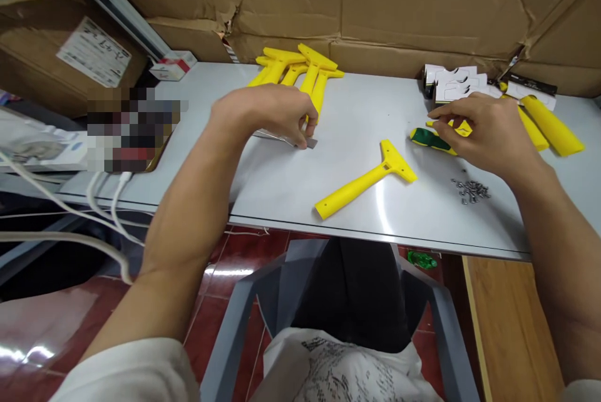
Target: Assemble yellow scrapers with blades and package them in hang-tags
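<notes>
My left hand [282, 114] is pinched on a flat grey metal piece [310, 143] above the table, left of centre. More thin metal lies under its fingers, largely hidden. My right hand [483, 129] hovers at the right, its thumb and forefinger curved toward each other beside a small yellow part [462, 128]; contact with that part cannot be made out. Just below is a green and yellow handle [429, 139]. Between my hands a yellow scraper-shaped handle [361, 189] lies diagonally. A small pile of screws [473, 191] sits below my right hand.
Several yellow handles [300, 70] are heaped at the back. White and black packages [457, 84] and yellow pieces [554, 126] lie back right. A red and white box [173, 66] stands back left, near white cables [94, 201]. Cardboard [399, 7] borders the table's rear.
</notes>
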A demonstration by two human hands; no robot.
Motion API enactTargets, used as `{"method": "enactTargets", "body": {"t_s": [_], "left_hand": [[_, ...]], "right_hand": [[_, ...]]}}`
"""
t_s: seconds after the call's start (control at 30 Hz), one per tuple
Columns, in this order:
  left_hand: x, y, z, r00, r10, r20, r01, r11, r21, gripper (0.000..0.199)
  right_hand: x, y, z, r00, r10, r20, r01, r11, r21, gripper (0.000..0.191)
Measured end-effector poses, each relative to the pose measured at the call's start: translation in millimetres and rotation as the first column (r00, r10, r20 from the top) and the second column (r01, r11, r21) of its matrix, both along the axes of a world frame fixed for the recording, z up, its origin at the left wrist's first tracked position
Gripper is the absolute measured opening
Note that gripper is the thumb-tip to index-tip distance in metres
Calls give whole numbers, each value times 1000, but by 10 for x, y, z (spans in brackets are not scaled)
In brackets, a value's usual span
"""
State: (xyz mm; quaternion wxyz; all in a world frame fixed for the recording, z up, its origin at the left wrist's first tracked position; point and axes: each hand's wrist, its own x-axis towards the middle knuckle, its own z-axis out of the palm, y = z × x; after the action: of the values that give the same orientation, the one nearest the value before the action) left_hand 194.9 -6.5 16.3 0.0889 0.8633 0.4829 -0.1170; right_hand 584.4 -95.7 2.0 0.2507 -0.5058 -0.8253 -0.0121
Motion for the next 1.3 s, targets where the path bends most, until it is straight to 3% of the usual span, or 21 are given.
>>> {"method": "enactTargets", "body": {"t_s": [0.17,0.27,0.33,0.4,0.47,0.57,0.67,0.83,0.93,1.07,1.13,1.2,1.3], "left_hand": [[66,-114,163,986,-122,112,126,991,-37,23],[141,-251,316,921,-163,353,161,986,35,29],[204,-318,350,769,-142,624,112,990,87,32],[294,-353,303,512,-88,855,60,996,66,34],[416,-364,189,283,-22,959,71,997,2,34],[633,-376,-31,132,94,987,155,981,-114,37],[819,-427,-211,102,149,984,206,964,-167,46],[932,-561,-323,171,144,975,227,957,-181,53],[933,-611,-309,167,95,981,206,970,-129,48],[942,-617,-283,127,-18,992,150,989,-1,41],[952,-602,-281,78,-37,996,177,984,23,42],[960,-587,-284,20,-14,1000,220,975,9,45],[961,-582,-280,-25,25,999,218,976,-19,42]], "right_hand": [[-67,-56,2,995,-17,-98,27,995,100,21],[-145,-127,24,981,-26,-190,51,990,129,21],[-216,-181,45,961,-12,-276,38,996,87,18],[-294,-229,56,912,9,-410,-21,999,-25,16],[-366,-261,47,839,31,-544,-129,981,-143,21],[-436,-274,-1,755,49,-654,-260,938,-230,36],[-448,-264,-44,750,15,-661,-272,918,-287,44],[-426,-296,-13,736,-23,-676,-237,928,-289,23],[-440,-339,24,747,3,-665,-184,962,-203,13],[-478,-335,3,714,74,-697,-168,983,-68,15],[-480,-306,-30,691,139,-709,-148,988,49,18],[-464,-282,-60,719,207,-664,-114,977,181,21],[-429,-291,-86,797,258,-546,-124,955,270,30]]}}
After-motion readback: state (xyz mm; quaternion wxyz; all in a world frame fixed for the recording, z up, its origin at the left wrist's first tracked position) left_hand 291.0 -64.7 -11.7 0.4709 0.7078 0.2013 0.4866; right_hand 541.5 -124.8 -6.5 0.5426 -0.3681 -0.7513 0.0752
